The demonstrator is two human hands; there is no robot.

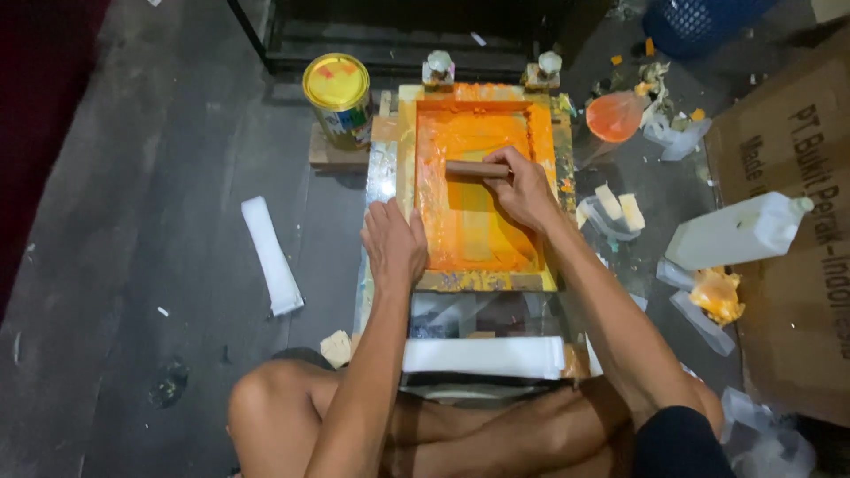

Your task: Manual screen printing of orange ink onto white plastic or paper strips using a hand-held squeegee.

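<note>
Both arms are bare from the hands up as far as the view reaches, with no sleeves, watch, bracelet or rings to be seen. The left hand (395,243) and the right hand (524,188) wear no gloves. The legs are bare too, knees uncovered. The only clothing in view is a piece of dark, near-black cloth (677,443) at the right thigh, probably shorts.

Floor (159,204): dark grey concrete, scuffed, dust streaks, small white flecks and dark stain at lower left. Dark red surface (35,106) along left edge, kind unclear. Black metal frame (292,44) at top, low furniture or rack. Flattened brown cardboard (797,265) covers floor at right. Light dim, even, from above.
</note>
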